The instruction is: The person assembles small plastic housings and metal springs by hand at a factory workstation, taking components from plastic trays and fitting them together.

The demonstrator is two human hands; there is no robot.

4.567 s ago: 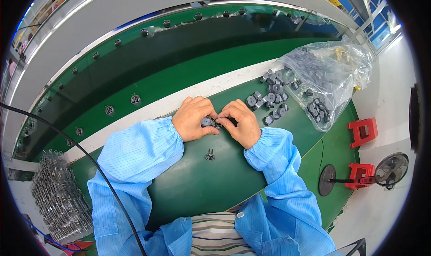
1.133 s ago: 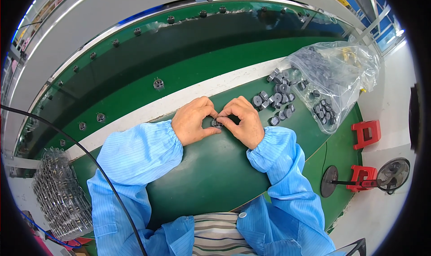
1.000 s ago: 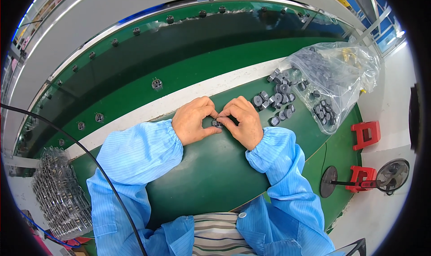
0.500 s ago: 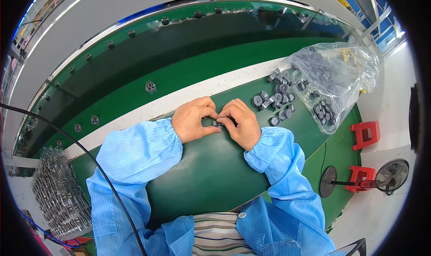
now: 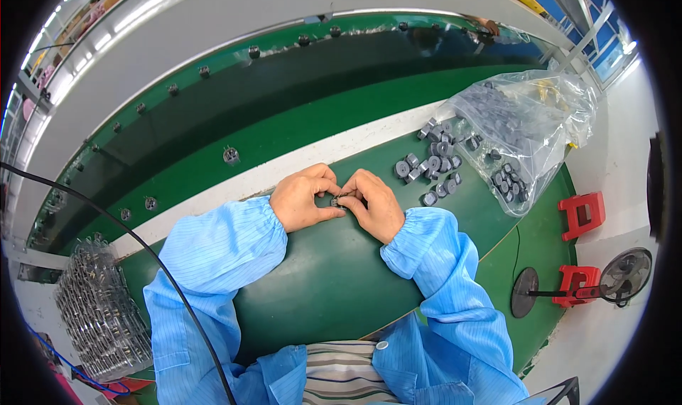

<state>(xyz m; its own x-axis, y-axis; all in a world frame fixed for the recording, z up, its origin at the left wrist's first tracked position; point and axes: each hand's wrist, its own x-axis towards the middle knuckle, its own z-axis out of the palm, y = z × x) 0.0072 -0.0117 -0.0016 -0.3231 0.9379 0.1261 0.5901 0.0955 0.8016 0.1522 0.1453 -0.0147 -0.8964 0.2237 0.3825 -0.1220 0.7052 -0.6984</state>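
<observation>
A small dark component with metallic bits (image 5: pixel 337 201) is pinched between my two hands, above the green worktable (image 5: pixel 320 263). My left hand (image 5: pixel 302 197) comes from the left, its thumb and index finger closed on the part. From the right, the bent fingers of my right hand (image 5: pixel 375 206) press on the same part, fingertips meeting the left ones. Fingers cover most of it, so its exact kind cannot be made out. To the right of my hands lie loose dark grey round caps (image 5: pixel 433 163), several of them piled together.
A clear plastic bag (image 5: pixel 554 114) holds more grey caps at the right. Beyond a white ledge (image 5: pixel 369 136) runs a green conveyor belt (image 5: pixel 312 114) bearing small components (image 5: pixel 231 155). Wire-like parts are stacked (image 5: pixel 103 309) at left. A black cable (image 5: pixel 153 256) crosses the left side. Another person's hand (image 5: pixel 489 25) shows far right.
The whole view has tilted slightly. My right hand's fingers have shifted a little over the part, covering more of it. Another person's hand has appeared at the belt's far right.
</observation>
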